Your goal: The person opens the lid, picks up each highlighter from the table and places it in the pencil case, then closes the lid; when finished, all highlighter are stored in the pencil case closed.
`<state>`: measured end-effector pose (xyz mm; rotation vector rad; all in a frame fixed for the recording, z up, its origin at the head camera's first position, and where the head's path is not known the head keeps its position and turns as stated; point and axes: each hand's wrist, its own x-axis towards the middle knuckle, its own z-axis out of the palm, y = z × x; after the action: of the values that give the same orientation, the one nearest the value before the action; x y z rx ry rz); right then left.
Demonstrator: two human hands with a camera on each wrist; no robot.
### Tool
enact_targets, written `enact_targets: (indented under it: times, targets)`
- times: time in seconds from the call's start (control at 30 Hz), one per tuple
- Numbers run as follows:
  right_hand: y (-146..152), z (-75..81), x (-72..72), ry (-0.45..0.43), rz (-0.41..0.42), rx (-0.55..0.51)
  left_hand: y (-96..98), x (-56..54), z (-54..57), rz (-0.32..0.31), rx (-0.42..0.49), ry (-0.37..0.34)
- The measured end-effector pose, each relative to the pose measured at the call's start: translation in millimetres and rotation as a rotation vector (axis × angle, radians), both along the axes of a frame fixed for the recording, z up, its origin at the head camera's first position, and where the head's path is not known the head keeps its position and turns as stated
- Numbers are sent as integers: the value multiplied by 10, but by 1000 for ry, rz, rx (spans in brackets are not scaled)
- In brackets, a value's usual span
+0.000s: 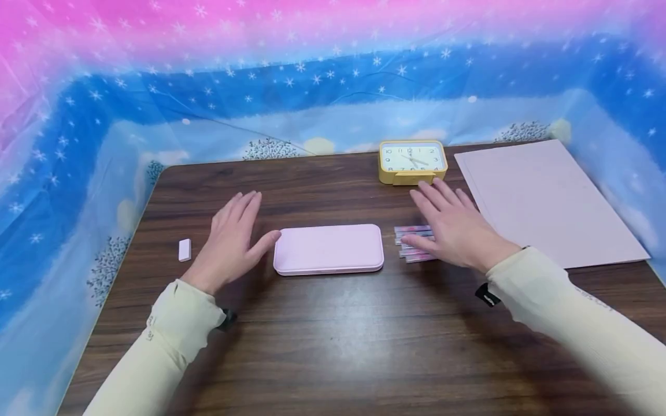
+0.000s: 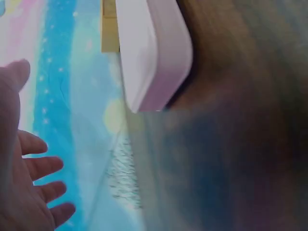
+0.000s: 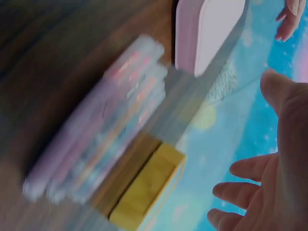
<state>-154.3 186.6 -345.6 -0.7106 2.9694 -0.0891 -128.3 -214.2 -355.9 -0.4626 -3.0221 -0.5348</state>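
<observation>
A closed pale pink pencil case (image 1: 329, 249) lies flat in the middle of the dark wooden table. My left hand (image 1: 229, 240) is held at its left end with the fingers straight, the thumb tip overlapping the case's corner in the head view. Over on the right, my right hand (image 1: 458, 228) spreads its fingers above several clear pens (image 1: 413, 230) with pink and coloured parts, lying side by side. The hand hides their right ends in the head view, while the right wrist view shows the pens (image 3: 103, 125) at full length. Neither hand holds anything.
Behind the right hand stands a yellow alarm clock (image 1: 413, 162). A large pale pink board (image 1: 551, 202) covers the table's right side. A small white eraser (image 1: 184, 249) lies left of the left hand. Snowflake-patterned cloth (image 1: 291, 81) hangs around the table (image 1: 333, 358).
</observation>
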Motion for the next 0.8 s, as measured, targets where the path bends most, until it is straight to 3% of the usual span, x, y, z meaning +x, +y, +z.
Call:
enact_targets:
  times: [0.23,0.4,0.57,0.8]
  targets:
    - [-233,-231,-14,37,96,-65,-59,132,-363,7,209,-78]
    - [-399,-378,-23,45,168,-84,-22,181,-585,24,262,-156]
    - [-528,-448,-33,47,211,-85,13,144,-679,4,265,-165]
    - [-624,-476,-59,61,259,-85,44,52,-696,-16,234,-183]
